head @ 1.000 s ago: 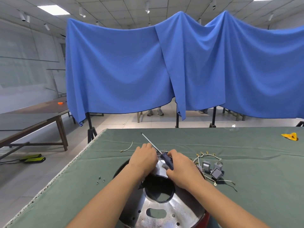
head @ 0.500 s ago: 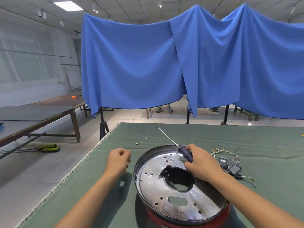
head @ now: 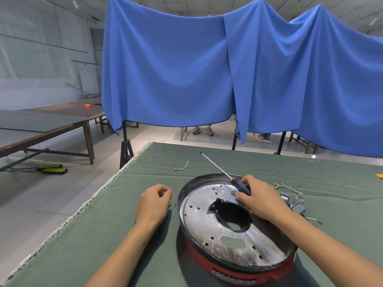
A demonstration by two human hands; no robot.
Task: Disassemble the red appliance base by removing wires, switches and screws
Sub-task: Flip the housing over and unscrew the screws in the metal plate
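Observation:
The red appliance base [head: 234, 269] stands on the green table cloth with its silver perforated plate [head: 196, 222] facing up and a dark hole in the middle. My right hand [head: 262, 200] rests over the plate's far side and grips the dark handle of a screwdriver [head: 240, 185], whose shaft points up and away to the left. My left hand [head: 154, 201] hovers just left of the base, fingers curled with thumb against forefinger; nothing shows between them. Two tiny screws [head: 174, 204] lie beside it.
Removed grey switches [head: 295, 205] and a wire bundle with gold terminals [head: 287, 186] lie right of the base. A short loose wire [head: 182, 166] lies farther back. The table's left edge [head: 97, 195] is near my left hand. Blue curtains hang beyond.
My left hand left the base and moved left to the cloth with curled fingers. The base now shows fully. My right hand stays on the screwdriver over the plate.

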